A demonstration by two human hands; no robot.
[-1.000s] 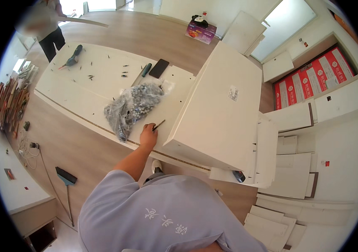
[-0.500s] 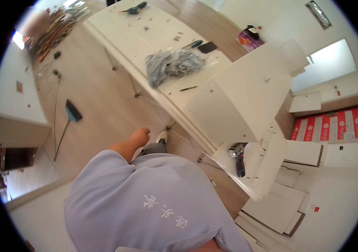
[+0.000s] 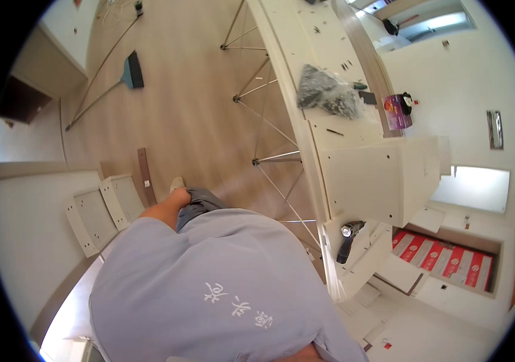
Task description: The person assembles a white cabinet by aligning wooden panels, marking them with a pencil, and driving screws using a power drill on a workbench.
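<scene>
My left hand [image 3: 180, 196] hangs low beside my grey trousers [image 3: 202, 204], above my shoe [image 3: 177, 183]; its fingers are too small and turned away to make out, and I see nothing held. At the lower edge a bit of my right arm [image 3: 307, 355] shows beyond my shirt, its hand out of sight. To my right a long white work table [image 3: 287, 45] on crossed metal legs carries a white box-shaped cabinet [image 3: 360, 181]. A cordless drill [image 3: 348, 241] lies at the table's near end. Farther along are a clear plastic bag of small grey parts [image 3: 330, 93] and a dark pen-like tool [image 3: 334, 132].
A blue broom [image 3: 130, 72] lies on the wooden floor to the left. Two white drawer-like boxes [image 3: 91, 220] and a brown strip [image 3: 144, 172] are nearer. Behind the table are a purple box [image 3: 397, 111], red-and-white packages [image 3: 441, 258] and white panels [image 3: 399, 274].
My view has swung to the left, so the table now runs more straight ahead. The white drawer-like boxes have come into sight. My left hand has moved back toward my side.
</scene>
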